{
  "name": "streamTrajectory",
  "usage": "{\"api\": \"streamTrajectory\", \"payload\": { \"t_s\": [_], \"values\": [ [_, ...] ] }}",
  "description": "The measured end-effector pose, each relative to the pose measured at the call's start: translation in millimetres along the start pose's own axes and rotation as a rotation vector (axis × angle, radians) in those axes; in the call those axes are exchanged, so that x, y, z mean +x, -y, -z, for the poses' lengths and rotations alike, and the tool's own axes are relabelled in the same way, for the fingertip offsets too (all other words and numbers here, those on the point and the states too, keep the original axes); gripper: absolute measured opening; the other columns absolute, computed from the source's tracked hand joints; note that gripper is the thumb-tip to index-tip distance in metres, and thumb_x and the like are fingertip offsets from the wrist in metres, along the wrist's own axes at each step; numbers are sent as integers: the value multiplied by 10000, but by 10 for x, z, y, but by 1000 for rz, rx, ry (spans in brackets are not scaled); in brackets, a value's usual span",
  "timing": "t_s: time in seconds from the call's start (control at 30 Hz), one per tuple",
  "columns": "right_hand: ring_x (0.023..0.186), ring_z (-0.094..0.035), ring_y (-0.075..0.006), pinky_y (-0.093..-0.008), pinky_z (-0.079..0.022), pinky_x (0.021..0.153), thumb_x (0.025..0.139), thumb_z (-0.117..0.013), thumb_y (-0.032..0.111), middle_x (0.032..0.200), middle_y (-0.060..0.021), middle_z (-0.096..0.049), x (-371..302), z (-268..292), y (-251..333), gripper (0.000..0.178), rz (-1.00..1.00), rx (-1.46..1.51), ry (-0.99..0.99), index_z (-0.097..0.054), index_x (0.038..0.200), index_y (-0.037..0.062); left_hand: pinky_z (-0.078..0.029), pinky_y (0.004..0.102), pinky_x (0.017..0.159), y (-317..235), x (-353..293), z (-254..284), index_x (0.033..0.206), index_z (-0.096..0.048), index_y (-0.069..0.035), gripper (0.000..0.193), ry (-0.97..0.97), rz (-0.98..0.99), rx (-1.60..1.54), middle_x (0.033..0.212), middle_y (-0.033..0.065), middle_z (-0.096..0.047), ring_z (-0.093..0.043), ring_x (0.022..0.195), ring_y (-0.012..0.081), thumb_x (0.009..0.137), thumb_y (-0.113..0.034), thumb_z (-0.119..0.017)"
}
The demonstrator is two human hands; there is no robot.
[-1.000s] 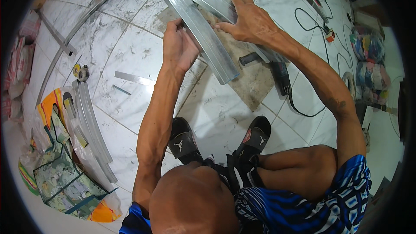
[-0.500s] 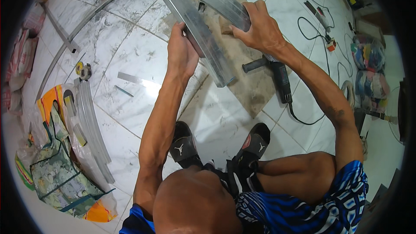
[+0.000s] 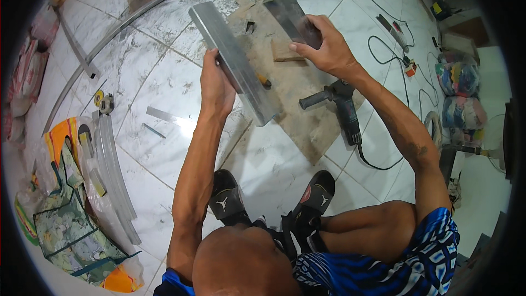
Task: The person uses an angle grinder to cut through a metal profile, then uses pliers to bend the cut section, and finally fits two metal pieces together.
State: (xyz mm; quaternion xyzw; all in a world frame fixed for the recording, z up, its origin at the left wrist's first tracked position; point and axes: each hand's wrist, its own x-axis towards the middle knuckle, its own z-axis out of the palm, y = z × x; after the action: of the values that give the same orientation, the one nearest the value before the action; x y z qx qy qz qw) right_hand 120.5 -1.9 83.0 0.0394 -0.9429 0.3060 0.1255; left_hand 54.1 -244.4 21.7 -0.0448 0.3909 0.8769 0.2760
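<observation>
**A:** so what's each hand doing here?

**B:** left hand (image 3: 216, 85) has its fingers clamped round a long aluminium channel (image 3: 235, 63), gripping about halfway along. The channel is held up off the tiled floor (image 3: 164, 82), slanting from upper left down to lower right above a wooden board (image 3: 307, 126). Right hand (image 3: 323, 49) is clamped on a shorter, darker metal profile (image 3: 290, 11), thumb underneath, fingers over the top, also lifted.

**A:** the two pieces touching?

**B:** nope, apart, with a small wood block (image 3: 285, 52) lying on the board between them.

**A:** anything else around?

**B:** a corded power drill (image 3: 342, 109) lies at the board's right edge, just below the right wrist, cable trailing off over the tiles. Tape measure (image 3: 103, 100) sits on the floor to the left, near a bundle of profiles in clear plastic (image 3: 112, 175). The person's black sandals (image 3: 227, 200) are planted just below the board.
</observation>
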Motion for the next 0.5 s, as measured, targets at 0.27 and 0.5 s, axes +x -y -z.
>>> {"api": "streamTrajectory", "payload": {
  "t_s": [0.27,0.5],
  "values": [
    [962,-663,-185,-302,-535,838,861,-744,393,1113,-149,-662,20,85,180,689,-392,551,174,-503,1305,-75,-490,450,926,-85,54,142,1203,-478,23,441,-50,1,-7,1068,200,-619,-608,1017,294,1013,-325,-287],
    [936,-676,-227,-380,-585,808,932,-665,346,1071,-182,-649,40,73,176,607,-519,914,227,-467,1290,-102,-501,445,914,-96,35,138,1190,-471,39,443,-25,15,-43,1038,208,-618,-611,987,303,1014,-320,-281]
  ]
}}
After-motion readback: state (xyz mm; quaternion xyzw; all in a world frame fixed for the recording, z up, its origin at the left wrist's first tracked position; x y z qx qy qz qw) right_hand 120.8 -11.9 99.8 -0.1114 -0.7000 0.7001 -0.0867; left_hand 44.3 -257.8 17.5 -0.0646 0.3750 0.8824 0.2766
